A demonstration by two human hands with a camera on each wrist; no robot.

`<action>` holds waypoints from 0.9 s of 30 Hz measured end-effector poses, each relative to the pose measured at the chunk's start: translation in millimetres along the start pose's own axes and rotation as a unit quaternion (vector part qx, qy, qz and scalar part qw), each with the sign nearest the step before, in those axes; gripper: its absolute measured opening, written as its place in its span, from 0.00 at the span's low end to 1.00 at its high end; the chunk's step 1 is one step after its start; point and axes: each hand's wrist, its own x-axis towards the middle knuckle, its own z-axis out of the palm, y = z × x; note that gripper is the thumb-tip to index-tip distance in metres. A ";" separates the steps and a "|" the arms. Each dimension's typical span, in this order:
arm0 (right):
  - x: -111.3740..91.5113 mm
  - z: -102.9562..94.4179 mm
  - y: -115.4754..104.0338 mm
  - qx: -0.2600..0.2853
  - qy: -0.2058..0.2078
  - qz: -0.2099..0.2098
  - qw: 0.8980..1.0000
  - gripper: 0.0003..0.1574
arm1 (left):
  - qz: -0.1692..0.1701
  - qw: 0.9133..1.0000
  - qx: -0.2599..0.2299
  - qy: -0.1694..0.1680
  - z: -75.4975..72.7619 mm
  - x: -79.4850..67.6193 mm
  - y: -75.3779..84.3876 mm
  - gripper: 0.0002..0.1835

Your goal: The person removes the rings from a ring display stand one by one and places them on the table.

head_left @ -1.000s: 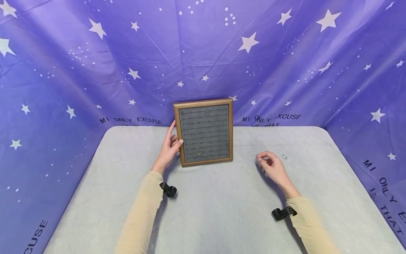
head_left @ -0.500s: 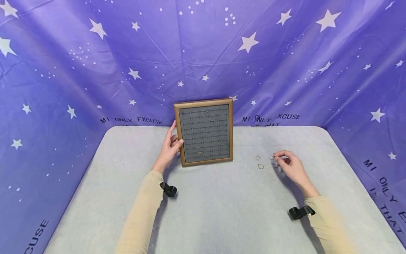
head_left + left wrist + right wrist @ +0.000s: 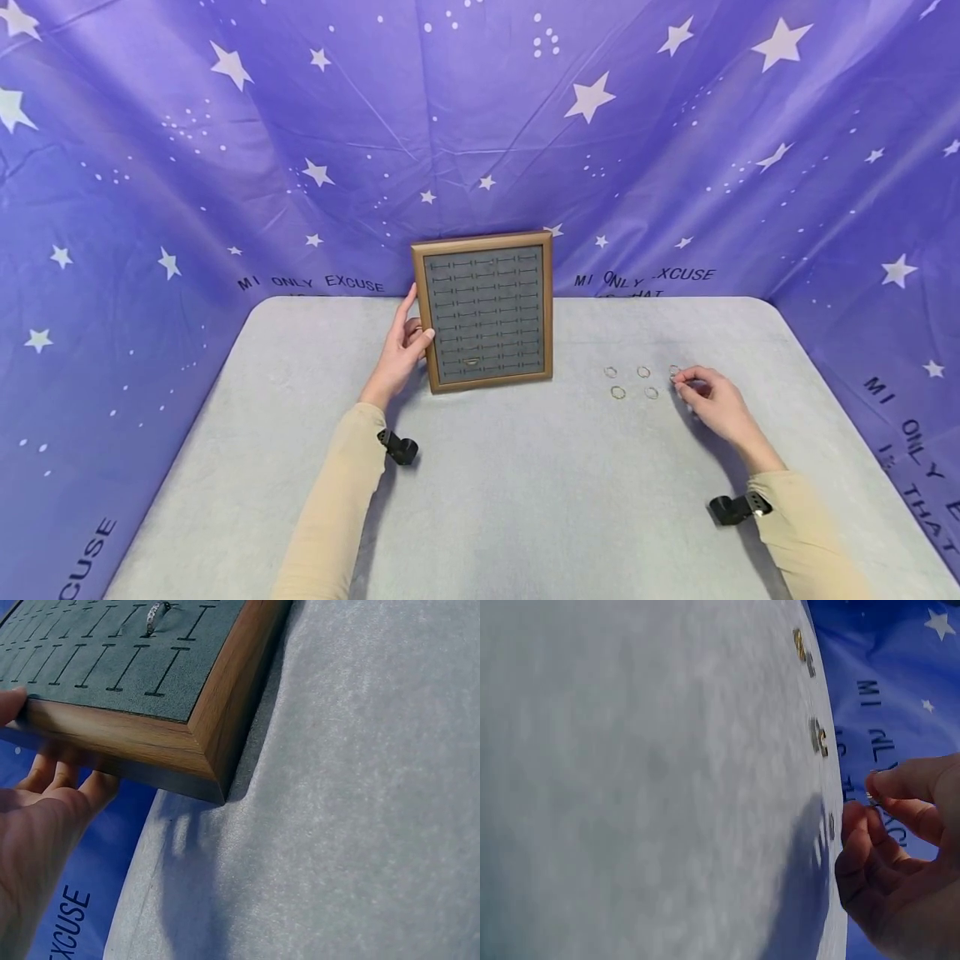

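My left hand (image 3: 397, 358) grips the left side of a wood-framed ring display board (image 3: 487, 387), thumb at the front and fingers behind, holding it tilted up on the table. Grey slotted fabric fills the frame, and one ring (image 3: 156, 615) sits in a slot near its bottom. My right hand (image 3: 716, 404) is low over the right of the table. In the right wrist view its thumb and fingertips pinch a small ring (image 3: 872, 799), mostly covered by the fingers. Several rings lie near it, among them a gold-toned ring (image 3: 618, 392) and a silvery ring (image 3: 652, 392).
The grey table (image 3: 517, 500) has rounded far corners. A purple star-printed cloth (image 3: 480, 125) hangs behind it and along both sides, close to the board's top edge. A black wrist camera (image 3: 397, 448) is strapped to the left wrist, another (image 3: 738, 508) to the right.
My right hand has moved right across the rings, bringing those it had covered into view. The left hand and the board have stayed in place.
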 end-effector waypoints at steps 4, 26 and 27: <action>-0.9 -4.9 8.9 -0.053 0.011 -0.026 0.998 0.04 | 0.000 1.000 -0.005 -0.001 -3.2 2.8 -8.8 0.42; 1.1 -10.0 20.5 -0.074 0.003 -0.011 0.997 0.03 | 0.014 1.000 0.000 0.000 -2.4 2.0 -10.3 0.42; 0.9 -9.8 19.8 -0.071 0.007 -0.011 0.997 0.04 | 0.011 1.000 0.000 0.000 -2.4 1.9 -10.0 0.42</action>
